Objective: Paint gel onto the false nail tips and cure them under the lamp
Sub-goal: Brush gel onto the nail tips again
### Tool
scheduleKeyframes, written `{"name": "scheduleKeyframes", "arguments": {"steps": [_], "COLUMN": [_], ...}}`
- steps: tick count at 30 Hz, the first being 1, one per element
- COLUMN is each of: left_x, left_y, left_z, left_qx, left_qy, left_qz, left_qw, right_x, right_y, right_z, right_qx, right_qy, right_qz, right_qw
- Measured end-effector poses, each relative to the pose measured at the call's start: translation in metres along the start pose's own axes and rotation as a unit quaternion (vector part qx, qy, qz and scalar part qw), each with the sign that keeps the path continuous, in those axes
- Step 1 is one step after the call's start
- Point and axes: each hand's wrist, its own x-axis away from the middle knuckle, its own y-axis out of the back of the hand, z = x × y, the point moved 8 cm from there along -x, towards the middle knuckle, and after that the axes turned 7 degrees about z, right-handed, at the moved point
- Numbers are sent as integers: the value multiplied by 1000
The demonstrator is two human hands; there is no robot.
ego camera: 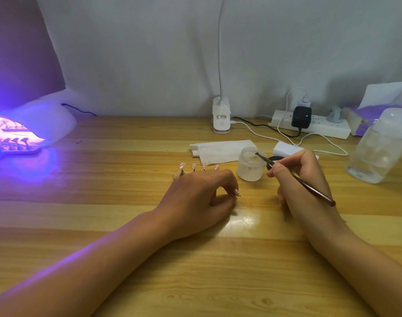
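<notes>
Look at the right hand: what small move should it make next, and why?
Probably carry the gel brush left to the false nail tips. The right hand pinches the brush with its bristles at the open frosted jar's mouth, seemingly loaded, though that is too small to confirm. The left hand holds the tips fanned beside the jar, and the curing lamp is lit.

Dim room; the lamp (46, 120) throws violet glow, the table (243, 221) shows glare, edges seemingly bowed

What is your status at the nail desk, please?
Left hand holds false nail tips. Right hand grips brush, tip at jar mouth. Lamp lit, stands inside. Path to lamp unobstructed.
</notes>
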Motion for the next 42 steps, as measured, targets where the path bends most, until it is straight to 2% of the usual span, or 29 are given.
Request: {"name": "scheduleKeyframes", "arguments": {"steps": [5,42], "left_x": [0,0], "left_y": [0,1], "left_z": [-1,1], "left_qx": [-2,26], "left_qy": [-2,-6], "left_qz": [0,-3], "left_qw": [1000,1000], "right_x": [0,0], "right_y": [1,-6], "right_z": [-8,-4], "right_qx": [-8,21], "right_qy": [-29,-2], "right_qz": [3,26], "right_qw": [1000,999]}}
